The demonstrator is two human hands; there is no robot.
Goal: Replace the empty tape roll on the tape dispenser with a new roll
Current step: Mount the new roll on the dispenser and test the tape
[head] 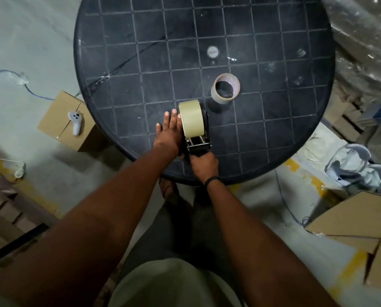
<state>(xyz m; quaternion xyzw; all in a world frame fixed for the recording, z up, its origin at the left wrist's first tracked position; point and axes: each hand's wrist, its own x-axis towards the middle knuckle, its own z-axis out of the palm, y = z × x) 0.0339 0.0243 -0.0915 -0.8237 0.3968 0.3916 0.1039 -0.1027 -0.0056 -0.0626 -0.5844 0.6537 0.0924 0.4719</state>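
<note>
A full tan tape roll (191, 118) sits upright on the black tape dispenser (199, 147) near the front edge of the round black table (140, 52). My left hand (168, 131) lies flat against the roll's left face, fingers straight and together. My right hand (204, 166) is closed around the dispenser's handle, which it hides. The empty cardboard tape core (225, 87) lies on the table just beyond and to the right of the dispenser.
A small round cap (213, 51) lies near the table's middle. On the floor at left, a cardboard box (58, 111) carries a white controller (76, 122). More cardboard boxes (362, 220) and plastic-wrapped items (353, 165) stand at right. Cables cross the floor.
</note>
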